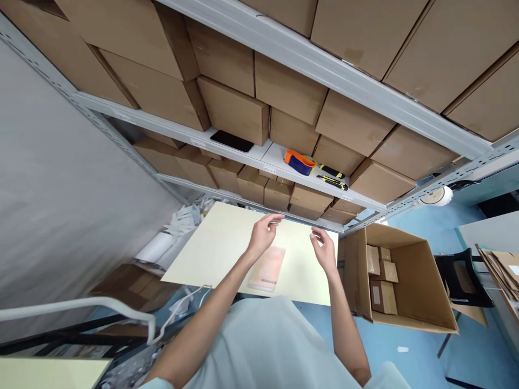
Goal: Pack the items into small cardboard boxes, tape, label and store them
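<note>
My left hand (263,233) hovers over a pale yellow table (211,248), fingers loosely curled and apart, holding nothing that I can see. My right hand (324,249) is raised beside it, palm turned inward, fingers spread. Between and just below the hands a small flat packet in clear wrap (267,268) with a pinkish-brown item inside lies on the table. Neither hand touches the packet.
Metal shelving behind the table holds several brown cartons (233,111). On one shelf lie a black phone (232,141), an orange tape dispenser (299,162) and yellow-black utility knives (332,178). An open carton (399,281) with small boxes stands right on the blue floor. White rolls (156,247) lie left.
</note>
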A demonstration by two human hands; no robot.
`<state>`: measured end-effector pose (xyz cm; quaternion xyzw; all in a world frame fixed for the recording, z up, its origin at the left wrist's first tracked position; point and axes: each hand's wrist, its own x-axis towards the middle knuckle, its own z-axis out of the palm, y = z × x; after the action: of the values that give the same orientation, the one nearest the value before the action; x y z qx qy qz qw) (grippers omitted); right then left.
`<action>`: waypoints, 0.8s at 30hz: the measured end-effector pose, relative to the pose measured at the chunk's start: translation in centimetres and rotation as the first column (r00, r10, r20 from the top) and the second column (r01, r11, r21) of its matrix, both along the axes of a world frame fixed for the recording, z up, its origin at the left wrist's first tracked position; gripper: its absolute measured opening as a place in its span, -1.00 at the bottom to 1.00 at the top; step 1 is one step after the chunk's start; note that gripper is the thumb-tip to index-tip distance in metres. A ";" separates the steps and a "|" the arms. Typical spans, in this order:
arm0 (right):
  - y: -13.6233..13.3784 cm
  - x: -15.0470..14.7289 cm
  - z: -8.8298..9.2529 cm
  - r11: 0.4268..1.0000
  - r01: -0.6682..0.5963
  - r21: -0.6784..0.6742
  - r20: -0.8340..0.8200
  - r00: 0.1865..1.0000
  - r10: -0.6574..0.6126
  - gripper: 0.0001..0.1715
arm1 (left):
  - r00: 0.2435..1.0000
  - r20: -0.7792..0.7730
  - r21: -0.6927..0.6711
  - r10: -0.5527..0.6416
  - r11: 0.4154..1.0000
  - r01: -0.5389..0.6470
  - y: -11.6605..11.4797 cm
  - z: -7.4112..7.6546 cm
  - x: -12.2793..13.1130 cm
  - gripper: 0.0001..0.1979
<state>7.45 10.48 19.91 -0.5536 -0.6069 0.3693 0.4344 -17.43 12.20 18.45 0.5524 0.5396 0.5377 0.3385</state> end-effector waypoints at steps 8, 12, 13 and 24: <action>-1.0 0.5 0.5 0.997 0.061 -0.043 -0.030 0.998 -0.062 -0.53 | 0.999 0.040 -0.032 -0.027 0.999 0.028 0.0 0.1 0.6 -0.62; -1.5 0.2 0.6 0.995 0.080 -0.051 -0.033 0.996 -0.082 -0.52 | 0.997 0.042 -0.029 -0.059 0.998 0.060 0.3 0.2 0.2 -0.57; -1.7 0.1 0.6 0.995 0.083 -0.051 -0.036 0.996 -0.085 -0.52 | 0.997 0.044 -0.026 -0.066 0.997 0.067 0.4 0.2 0.2 -0.56; -1.5 -1.0 1.7 0.994 0.107 -0.026 -0.012 0.994 -0.108 -0.55 | 0.992 0.081 -0.017 -0.095 0.995 0.097 1.1 0.9 -0.4 -0.60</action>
<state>6.48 9.02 21.60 -0.5884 -0.5687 0.3568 0.4508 -17.83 13.28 19.40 0.5520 0.5040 0.5368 0.3913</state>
